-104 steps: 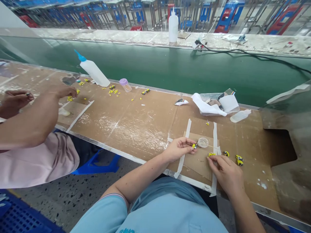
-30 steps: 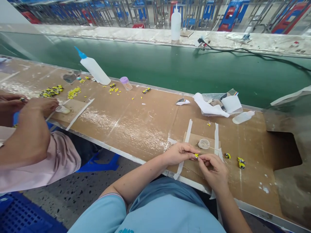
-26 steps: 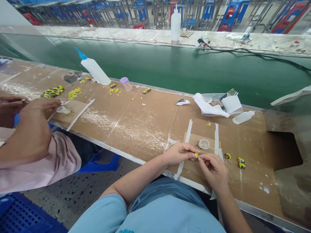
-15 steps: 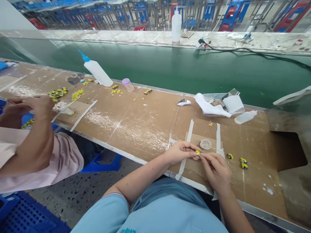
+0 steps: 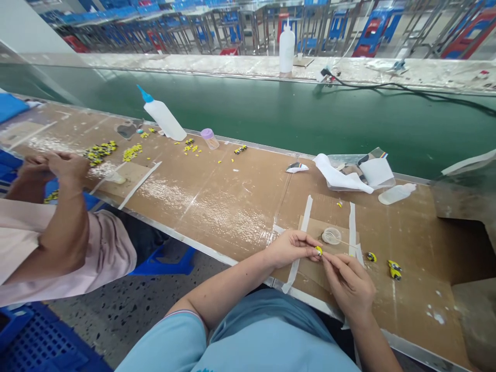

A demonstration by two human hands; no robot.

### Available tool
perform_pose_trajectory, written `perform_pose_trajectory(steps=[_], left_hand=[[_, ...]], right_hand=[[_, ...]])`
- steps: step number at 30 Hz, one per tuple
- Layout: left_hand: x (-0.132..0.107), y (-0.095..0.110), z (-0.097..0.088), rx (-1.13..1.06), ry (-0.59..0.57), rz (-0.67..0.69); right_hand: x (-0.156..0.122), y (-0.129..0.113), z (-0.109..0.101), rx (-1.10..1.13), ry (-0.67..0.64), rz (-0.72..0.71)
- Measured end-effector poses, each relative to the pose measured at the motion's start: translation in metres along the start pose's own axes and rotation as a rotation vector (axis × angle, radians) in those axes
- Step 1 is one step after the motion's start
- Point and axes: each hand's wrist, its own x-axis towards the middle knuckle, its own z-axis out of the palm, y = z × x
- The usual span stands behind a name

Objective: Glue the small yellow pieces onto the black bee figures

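Observation:
My left hand (image 5: 295, 248) pinches a small yellow and black plastic piece (image 5: 318, 250) between thumb and fingertips. Close against its right side, the fingers of my right hand (image 5: 351, 284) are pressed together; whatever they grip, if anything, is too small to make out. Just beyond the hands stands a small clear cup (image 5: 331, 236) with a thin stick leaning out of it. It rests on a cardboard sheet (image 5: 310, 274) held by strips of white tape. Right of my right hand lie a yellow and black piece (image 5: 371, 257) and a couple more pieces (image 5: 394, 270) close together.
A clear tray with white wrapping (image 5: 344, 175) and a squeeze bottle (image 5: 397, 194) lie at the back right. Further left are a blue-tipped bottle (image 5: 165, 120), a purple-lidded jar (image 5: 210, 138) and piles of yellow pieces (image 5: 99, 153). A co-worker's hands (image 5: 58, 166) are at far left.
The view has tilted slightly, so everything sits a little lower and further right. Both my hands stay together at the small piece, which has turned slightly.

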Motion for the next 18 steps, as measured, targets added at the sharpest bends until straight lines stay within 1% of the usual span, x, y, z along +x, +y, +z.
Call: perform_pose_trajectory(steps=[7,13,18], left_hand=[[0.0008,-0.0014,0.0007,0.005,0.01,0.01],[0.0,0.0025,0.0018,0.02,-0.02,0.049],[0.0011,0.0028,0.0001,0.058,-0.037,0.06]], right_hand=[[0.0021,-0.0007,-0.0007,0.01,0.007,-0.01],[0.0013,-0.0028,-0.0007,0.0,-0.007,-0.014],[0.0008,-0.0039,-0.0009,-0.038,0.005,-0.029]])
